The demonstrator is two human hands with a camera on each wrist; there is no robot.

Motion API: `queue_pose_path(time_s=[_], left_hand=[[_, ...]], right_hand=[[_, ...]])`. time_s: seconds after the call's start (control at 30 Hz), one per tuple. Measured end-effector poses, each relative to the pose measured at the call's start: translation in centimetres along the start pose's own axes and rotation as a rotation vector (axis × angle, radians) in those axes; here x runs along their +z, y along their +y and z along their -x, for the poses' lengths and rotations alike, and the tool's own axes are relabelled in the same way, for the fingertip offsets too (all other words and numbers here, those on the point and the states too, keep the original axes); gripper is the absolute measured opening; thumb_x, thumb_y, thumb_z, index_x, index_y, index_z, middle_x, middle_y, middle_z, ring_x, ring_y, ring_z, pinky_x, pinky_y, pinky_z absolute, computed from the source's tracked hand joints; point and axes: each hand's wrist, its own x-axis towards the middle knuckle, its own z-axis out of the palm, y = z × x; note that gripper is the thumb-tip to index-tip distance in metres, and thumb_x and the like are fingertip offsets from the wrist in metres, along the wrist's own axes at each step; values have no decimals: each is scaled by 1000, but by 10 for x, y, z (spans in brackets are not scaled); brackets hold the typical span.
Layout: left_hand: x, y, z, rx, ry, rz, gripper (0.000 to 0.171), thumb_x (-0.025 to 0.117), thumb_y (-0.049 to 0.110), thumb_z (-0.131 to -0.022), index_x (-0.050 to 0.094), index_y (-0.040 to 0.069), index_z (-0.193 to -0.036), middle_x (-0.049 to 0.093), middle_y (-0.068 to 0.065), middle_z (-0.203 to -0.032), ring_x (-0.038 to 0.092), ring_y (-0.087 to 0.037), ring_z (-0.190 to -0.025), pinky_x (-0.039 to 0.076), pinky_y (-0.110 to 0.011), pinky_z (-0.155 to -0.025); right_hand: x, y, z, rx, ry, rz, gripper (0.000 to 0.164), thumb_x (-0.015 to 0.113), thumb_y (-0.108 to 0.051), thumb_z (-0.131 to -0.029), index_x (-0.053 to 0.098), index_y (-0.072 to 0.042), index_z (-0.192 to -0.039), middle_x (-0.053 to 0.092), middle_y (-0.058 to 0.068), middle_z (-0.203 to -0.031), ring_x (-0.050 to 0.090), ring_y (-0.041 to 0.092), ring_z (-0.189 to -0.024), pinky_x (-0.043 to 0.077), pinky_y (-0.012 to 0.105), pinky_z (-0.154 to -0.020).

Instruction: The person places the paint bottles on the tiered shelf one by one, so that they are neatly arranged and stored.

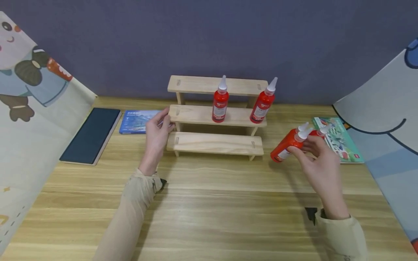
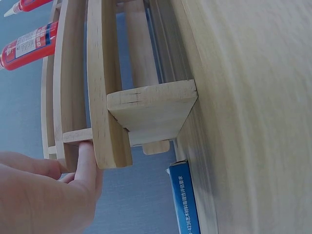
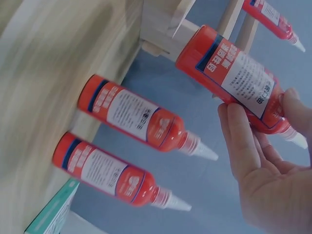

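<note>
A three-step wooden display stand (image 1: 215, 143) is on the table. My left hand (image 1: 157, 132) grips the left end of its middle step, fingers curled under the board in the left wrist view. My right hand (image 1: 321, 163) holds a red squeeze bottle (image 3: 234, 78) with a white pointed nozzle, raised and tilted to the right of the stand. Two matching bottles stand beyond that hand, the nearer one (image 3: 131, 114) and another bottle (image 3: 105, 168), partly hidden in the head view. On the middle step are an upright bottle (image 1: 220, 105) near the centre and a second bottle (image 1: 262, 107) at the right end.
A blue box (image 1: 135, 121) lies behind my left hand, with a dark flat tablet-like slab (image 1: 91, 136) farther left. At the right, a green illustrated box (image 1: 343, 139) lies by the side panel. A dark blue wall (image 1: 196, 40) rises behind the stand.
</note>
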Motion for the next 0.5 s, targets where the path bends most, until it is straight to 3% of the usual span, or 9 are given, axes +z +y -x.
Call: queue_pose_path(time_s=[0.1,0.3,0.4,0.5], left_hand=[[1,0,0,-3,-1,-1,41,48,6,-115,50,-4,-155,50,-23,-156,59,-35,-135,58,-30,-109],[2,1,0,-6,2,1,41,48,6,-115,51,-3,-155,52,-24,-153,61,-37,-132,59,-31,-108],[1,1,-1,-7,3,5,41,48,6,-115,51,-3,-155,52,-24,-154,61,-37,-132,59,-33,-108],[1,1,-1,-6,6,4,41,48,6,-115,51,-3,-155,53,-25,-153,61,-37,-132,59,-33,-108]], right_hand=[[3,-5,-1,-3,-2,17,49,84,-19,-97,63,7,-133,72,24,-124,58,-3,-98,47,-3,-79],[9,-13,-3,-12,-35,16,51,83,-21,-98,62,6,-137,72,24,-125,67,29,-107,46,-3,-78],[13,-17,-5,-35,-43,-2,50,84,-19,-97,64,5,-136,72,23,-125,68,30,-106,47,-3,-79],[17,-22,-7,-64,-42,-10,47,85,-17,-96,66,3,-134,73,20,-123,68,22,-102,49,-3,-81]])
